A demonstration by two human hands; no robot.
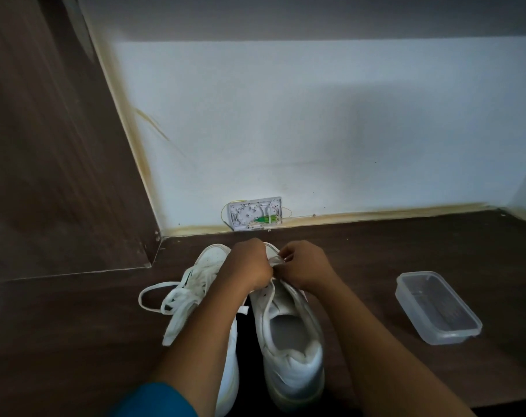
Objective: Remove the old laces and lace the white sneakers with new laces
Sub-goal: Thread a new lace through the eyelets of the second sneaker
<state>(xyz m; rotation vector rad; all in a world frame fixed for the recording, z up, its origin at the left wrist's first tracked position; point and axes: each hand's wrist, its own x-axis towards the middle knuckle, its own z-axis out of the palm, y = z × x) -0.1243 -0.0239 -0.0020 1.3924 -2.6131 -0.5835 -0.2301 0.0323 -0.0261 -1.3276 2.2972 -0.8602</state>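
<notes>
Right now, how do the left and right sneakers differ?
The left sneaker has loose laces spilling onto the table; the right sneaker shows none over its tongue.
Both the left hand and right hand grip the right sneaker's front; neither holds the left sneaker.
A forearm hides much of the left sneaker; the right sneaker's opening shows.
Shared: both white, side by side, toes toward the wall.

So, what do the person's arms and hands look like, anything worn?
The left hand and right hand are bare: no gloves, rings or watch show. Forearms bare too. A teal-blue sleeve covers the left arm at the bottom edge.
</notes>
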